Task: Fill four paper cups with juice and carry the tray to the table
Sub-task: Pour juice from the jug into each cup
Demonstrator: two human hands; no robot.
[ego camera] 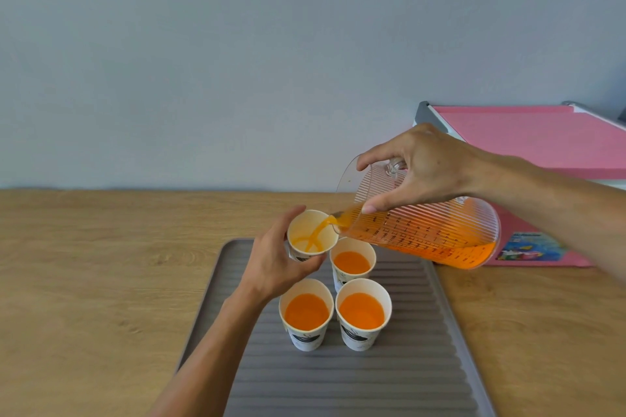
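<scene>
The right hand (420,169) is clamped on the handle side of a clear ribbed measuring jug (423,230), tipped so its long axis runs from 3 o'clock down to 9 o'clock, spout lowest. An orange juice stream (320,230) falls from the spout into the fourth paper cup (311,235). The left hand (274,264) is wrapped around that cup from its 8 o'clock side and holds it tilted toward the spout, raised above the grey ribbed tray (389,379) at its 11 o'clock corner. This cup holds only a little juice so far.

Three filled paper cups (362,313) stand upright on the tray, close together, just at 5 o'clock of the held cup. The tray lies on the wooden worktop (101,264); a pink board (542,135) sits at 2 o'clock.

The pour seems to hinge on the spout staying over the cup's rim at its 3 o'clock edge; once the level matches the others, the cup needs setting down in the free spot beside them.
</scene>
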